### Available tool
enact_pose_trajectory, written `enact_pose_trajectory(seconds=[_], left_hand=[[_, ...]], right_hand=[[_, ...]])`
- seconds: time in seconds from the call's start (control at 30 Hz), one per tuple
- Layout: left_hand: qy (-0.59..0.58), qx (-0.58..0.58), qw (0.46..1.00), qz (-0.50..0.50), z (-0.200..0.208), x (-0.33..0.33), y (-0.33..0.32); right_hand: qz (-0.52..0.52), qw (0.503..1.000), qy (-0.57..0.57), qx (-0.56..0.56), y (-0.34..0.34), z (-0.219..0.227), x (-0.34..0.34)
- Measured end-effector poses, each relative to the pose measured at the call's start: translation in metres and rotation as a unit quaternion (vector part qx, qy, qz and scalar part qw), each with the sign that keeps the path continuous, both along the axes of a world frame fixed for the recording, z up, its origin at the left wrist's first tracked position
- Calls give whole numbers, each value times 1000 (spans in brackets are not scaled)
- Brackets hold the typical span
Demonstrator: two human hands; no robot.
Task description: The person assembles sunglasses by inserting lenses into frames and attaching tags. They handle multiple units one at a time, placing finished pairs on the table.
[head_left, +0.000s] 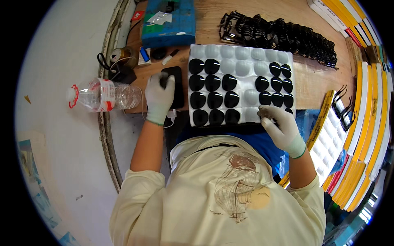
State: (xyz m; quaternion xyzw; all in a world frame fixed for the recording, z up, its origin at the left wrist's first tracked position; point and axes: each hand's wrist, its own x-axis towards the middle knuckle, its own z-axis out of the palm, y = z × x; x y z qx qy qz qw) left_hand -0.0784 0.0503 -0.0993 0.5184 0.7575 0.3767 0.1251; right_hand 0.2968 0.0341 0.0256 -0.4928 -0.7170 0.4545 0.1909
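A white moulded tray (242, 52) with rounded cells lies in front of me, with black sunglass lenses (212, 83) in columns at its left and right sides. The back row and part of the middle hold no lenses. My left hand (159, 96), in a white glove, rests at the left edge of a black phone (178, 86), thumb and fingers apart around a dark patch. My gloved right hand (281, 128) is at the tray's near right edge, fingers bent toward the thumb beside the nearest lenses. Whatever its fingertips hold is hidden.
A large clear plastic bottle (107, 95) lies on its side at left. Behind are a blue box (169, 26), a can (119, 54) and a long row of black glasses frames (279, 35). At right stand stacked yellow-and-white trays (365, 123) and a tilted white tray (329, 141).
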Motion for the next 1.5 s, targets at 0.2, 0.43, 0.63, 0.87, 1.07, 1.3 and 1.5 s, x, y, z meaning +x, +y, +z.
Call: enact_pose_trajectory(seconds=[0.2,0.43,0.63,0.87,1.07,1.3,1.5], left_hand=[[-32,-72,994,-81,-12,27,-118],[-78,-404,871,-268,-80,61,-128],[87,-219,854,-463,-195,63,-95],[102,-276,842,-452,-229,68,-71],[90,-236,860,-443,-225,53,-86],[-48,-449,844,-289,-76,48,-120],[-94,-405,878,-236,-7,13,-157]], right_hand=[[-6,990,125,-67,-33,-15,8],[-51,989,-70,116,-83,-56,41],[-204,952,-169,155,-120,-87,70],[-220,947,-190,137,-127,-92,67],[-171,960,-62,212,-37,-56,35],[14,948,-112,299,91,-86,-112],[-33,939,-257,227,107,-81,-155]])
